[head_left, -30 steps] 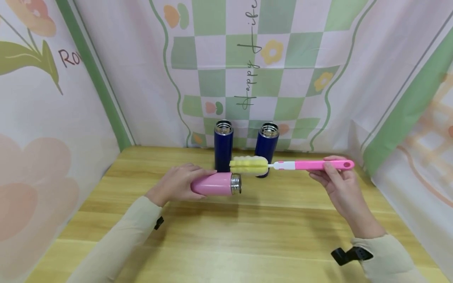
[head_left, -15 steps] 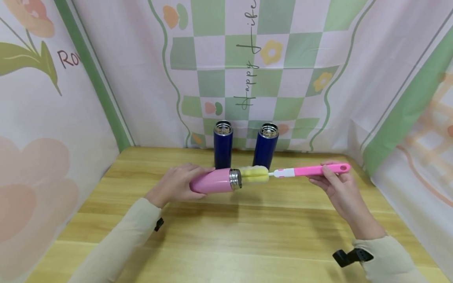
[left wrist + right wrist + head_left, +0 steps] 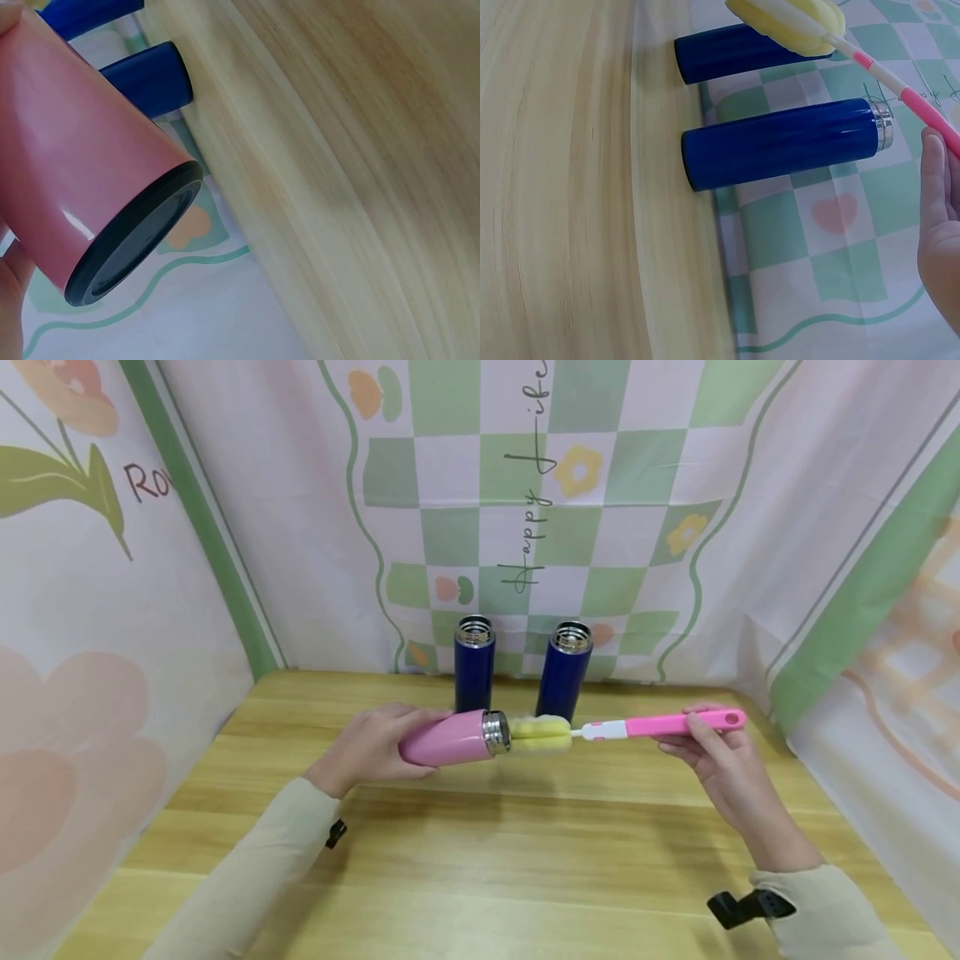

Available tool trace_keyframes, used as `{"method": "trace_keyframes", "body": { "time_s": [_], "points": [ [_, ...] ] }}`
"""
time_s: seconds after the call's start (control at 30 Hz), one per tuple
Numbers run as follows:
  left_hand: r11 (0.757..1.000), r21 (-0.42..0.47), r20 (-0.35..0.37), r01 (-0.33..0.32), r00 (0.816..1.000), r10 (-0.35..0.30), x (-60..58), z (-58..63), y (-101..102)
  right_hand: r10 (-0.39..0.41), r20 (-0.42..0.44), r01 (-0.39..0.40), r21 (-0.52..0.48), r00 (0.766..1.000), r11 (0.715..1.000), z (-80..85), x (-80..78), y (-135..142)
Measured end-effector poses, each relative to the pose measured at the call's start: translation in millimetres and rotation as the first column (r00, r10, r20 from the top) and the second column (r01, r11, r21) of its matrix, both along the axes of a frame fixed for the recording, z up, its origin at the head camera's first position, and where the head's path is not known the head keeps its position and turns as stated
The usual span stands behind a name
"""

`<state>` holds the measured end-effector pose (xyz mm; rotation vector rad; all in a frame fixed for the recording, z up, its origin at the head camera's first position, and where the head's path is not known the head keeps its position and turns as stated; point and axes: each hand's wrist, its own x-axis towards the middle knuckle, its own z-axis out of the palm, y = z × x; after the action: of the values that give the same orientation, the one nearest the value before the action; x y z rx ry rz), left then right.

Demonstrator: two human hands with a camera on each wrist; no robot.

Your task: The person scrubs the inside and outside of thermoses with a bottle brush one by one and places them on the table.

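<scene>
The pink bottle (image 3: 448, 739), tipped above the table (image 3: 480, 868), looks stiff and slippery, so the left hand (image 3: 375, 743) does well gripping its body. At its mouth is the soft-looking head of a light brush (image 3: 604, 730), whose handle the right hand (image 3: 723, 760) pinches; behind them stand a blue bottle (image 3: 474, 677) and its twin (image 3: 564, 683), both uncapped.

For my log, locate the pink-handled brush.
Head view, right of centre: the right hand holds the brush, its sponge head at the mouth of the pink bottle.
</scene>
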<state>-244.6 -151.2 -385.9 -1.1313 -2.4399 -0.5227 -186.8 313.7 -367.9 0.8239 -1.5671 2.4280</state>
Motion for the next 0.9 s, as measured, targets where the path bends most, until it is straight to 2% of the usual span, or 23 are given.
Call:
{"method": "trace_keyframes", "body": {
  "time_s": [0.17, 0.6, 0.9],
  "points": [
    [1.0, -0.003, -0.008, -0.023, 1.0, 0.023, 0.3, 0.4, -1.1, 0.016, -0.009, -0.016, 0.016, 1.0, 1.0, 0.5, 1.4, 0.8],
    [0.999, -0.007, -0.008, -0.039, 0.999, 0.039, -1.1, 0.3, -2.9, 0.129, -0.046, -0.13, -0.012, 0.991, 0.991, 5.6, 4.5, -1.0],
    [0.999, -0.031, -0.001, -0.04, 0.999, 0.04, -1.9, -2.0, -1.6, 0.142, -0.067, -0.145, -0.045, 0.988, 0.988, 10.8, 4.7, -4.2]
  ]
}}
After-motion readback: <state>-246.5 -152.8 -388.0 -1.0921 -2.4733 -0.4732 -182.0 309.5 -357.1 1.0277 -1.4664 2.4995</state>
